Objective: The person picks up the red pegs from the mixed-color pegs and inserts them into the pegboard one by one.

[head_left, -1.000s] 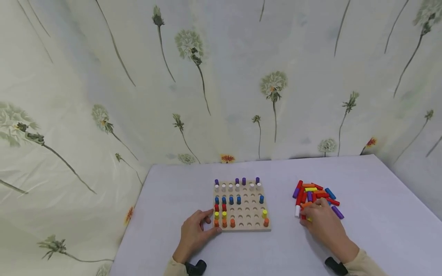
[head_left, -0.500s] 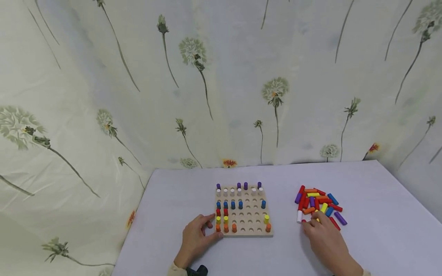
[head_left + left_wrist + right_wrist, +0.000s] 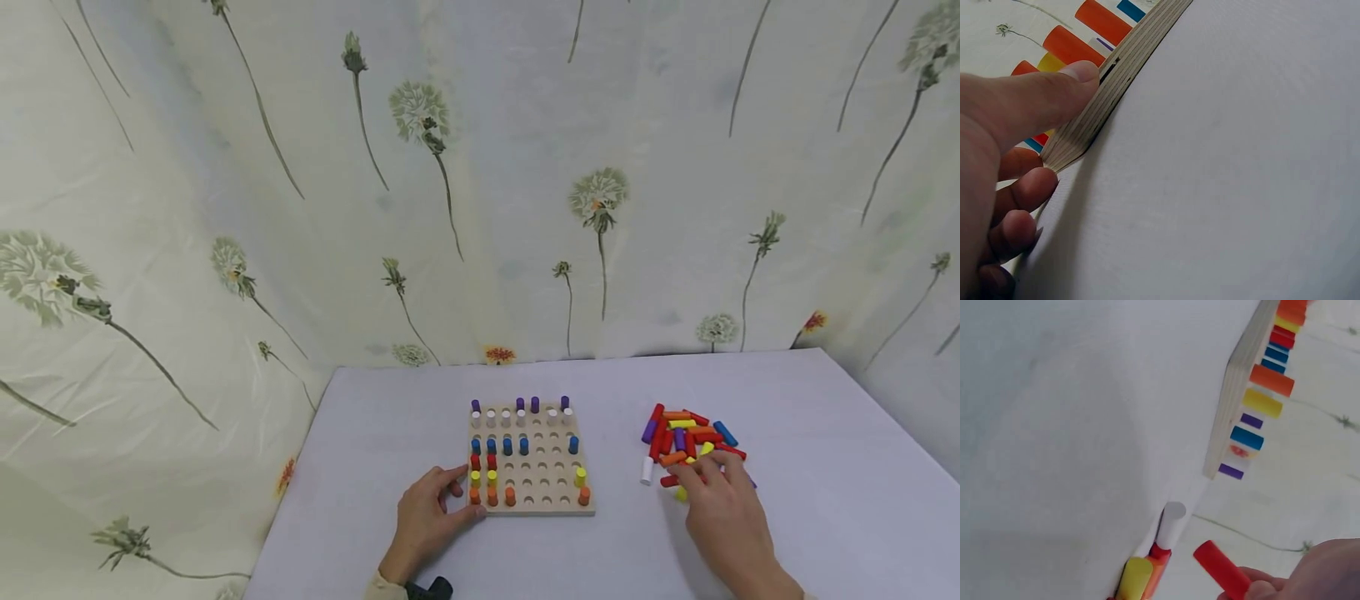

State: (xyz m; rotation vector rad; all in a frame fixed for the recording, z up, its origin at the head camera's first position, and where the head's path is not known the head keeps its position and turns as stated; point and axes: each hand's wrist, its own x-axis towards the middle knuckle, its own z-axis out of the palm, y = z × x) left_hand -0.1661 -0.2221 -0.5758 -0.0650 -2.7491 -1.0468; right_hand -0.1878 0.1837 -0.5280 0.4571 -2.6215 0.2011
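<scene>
My left hand (image 3: 426,523) rests on the pale counter (image 3: 810,467) at the near left corner of the wooden pegboard (image 3: 531,458). Its thumb (image 3: 1041,94) presses the board's layered edge and the fingers curl loosely at the corner, holding nothing. The pegboard lies flat in the middle of the counter, with upright pegs in rows: purple and white at the far edge, blue next, then red, yellow and orange nearer me, mostly on its left side. Many holes stand bare. To the right, well apart from the board, loose pegs (image 3: 690,437) lie in a heap. One white peg (image 3: 647,470) lies at its left edge. My right hand (image 3: 723,517) sits at the near side of the heap, fingers pinching a red peg (image 3: 1221,570) lifted clear of the counter.
</scene>
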